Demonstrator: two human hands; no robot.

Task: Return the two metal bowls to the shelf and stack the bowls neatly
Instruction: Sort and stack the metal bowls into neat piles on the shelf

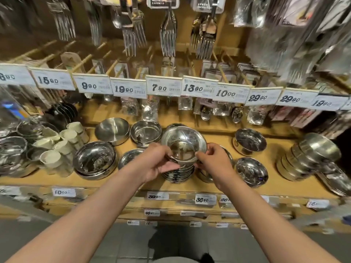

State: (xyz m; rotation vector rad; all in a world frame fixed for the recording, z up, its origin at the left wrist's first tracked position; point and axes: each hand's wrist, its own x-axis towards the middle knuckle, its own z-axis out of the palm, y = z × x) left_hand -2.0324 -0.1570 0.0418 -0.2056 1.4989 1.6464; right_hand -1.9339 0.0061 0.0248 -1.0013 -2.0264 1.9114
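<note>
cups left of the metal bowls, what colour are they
Cream or off-white cups, seen in the head view.

Both bare forearms extend forward, converging. Left hand [155,162] and right hand [212,160] face each other, fingers curled, pinching.

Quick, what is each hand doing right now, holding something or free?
Left hand: pinches the near rim of the top metal bowl on the bowl stack.
Right hand: pinches the same bowl's rim.
</note>
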